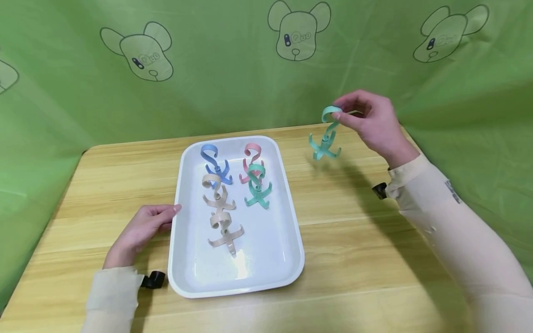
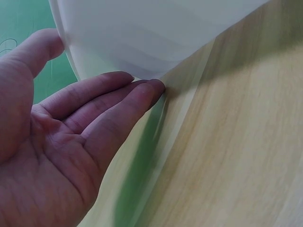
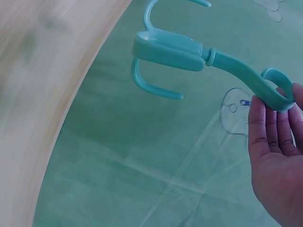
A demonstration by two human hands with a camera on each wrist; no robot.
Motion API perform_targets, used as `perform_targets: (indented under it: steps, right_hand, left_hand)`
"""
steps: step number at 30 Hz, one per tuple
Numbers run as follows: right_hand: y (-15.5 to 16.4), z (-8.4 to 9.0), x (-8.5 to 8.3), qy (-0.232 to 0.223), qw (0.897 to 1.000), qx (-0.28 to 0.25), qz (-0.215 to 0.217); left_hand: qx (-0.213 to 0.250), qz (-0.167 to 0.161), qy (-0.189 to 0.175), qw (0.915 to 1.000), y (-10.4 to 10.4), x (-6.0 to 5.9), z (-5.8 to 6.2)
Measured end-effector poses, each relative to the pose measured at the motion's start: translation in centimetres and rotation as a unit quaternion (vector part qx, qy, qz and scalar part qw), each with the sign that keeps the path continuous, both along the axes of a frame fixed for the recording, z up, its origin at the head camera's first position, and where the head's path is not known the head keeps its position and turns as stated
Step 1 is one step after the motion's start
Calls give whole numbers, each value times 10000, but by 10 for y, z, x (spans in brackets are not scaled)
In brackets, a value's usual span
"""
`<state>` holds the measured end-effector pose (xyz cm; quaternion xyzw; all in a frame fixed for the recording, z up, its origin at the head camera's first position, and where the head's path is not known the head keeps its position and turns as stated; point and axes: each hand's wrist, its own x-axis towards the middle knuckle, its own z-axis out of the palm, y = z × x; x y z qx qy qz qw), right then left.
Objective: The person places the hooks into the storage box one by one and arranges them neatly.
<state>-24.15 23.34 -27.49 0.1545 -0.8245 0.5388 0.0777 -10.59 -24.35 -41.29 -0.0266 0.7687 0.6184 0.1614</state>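
Observation:
My right hand (image 1: 372,120) pinches a teal-green multi-prong swivel hook (image 1: 325,147) by its curved top, holding it above the wood table to the right of the tray. In the right wrist view, fingers and thumb grip the curl of that hook (image 3: 170,49), and its prongs point away from the hand. My left hand (image 1: 145,226) touches the left side of the white tray (image 1: 294,231). Its thumb rests at the rim, and in the left wrist view its fairly straight fingers (image 2: 118,106) lie against the tray's lower side (image 2: 142,33).
Inside the tray lie a blue hook (image 1: 217,171), a pink hook (image 1: 252,152), another green hook (image 1: 258,192) and two beige hooks (image 1: 219,199). A green printed curtain (image 1: 225,83) hangs behind and beside the wood table (image 1: 341,259).

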Motion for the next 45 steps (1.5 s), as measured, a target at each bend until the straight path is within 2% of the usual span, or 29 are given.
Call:
perform_targets:
  steps: [12,19,25,30,38,45]
  right_hand:
    - [-15,11,24,312,9984,-153,456]
    - [-27,17,43,440,9960,38,783]
    - [-39,19,56,765,9887,282,1256]
    - [-44,20,65,844,9851,364,1453]
    - [-53,22,75,1007,9761,131,1921]
    - [-62,20,79,1056,9681,145,2269]
  left_hand:
    - [1,-24,-91,10000,-1,1,3]
    - [9,-21,-100,9999,0,1,2]
    - [-56,-52,-15,10000,-1,1,0]
    - [-45,-63,24,10000,-1,-1,-1]
    - [-43,-27,12,10000,0,-2,0]
    - [-98,-27,-24,9999,-1,-1,2]
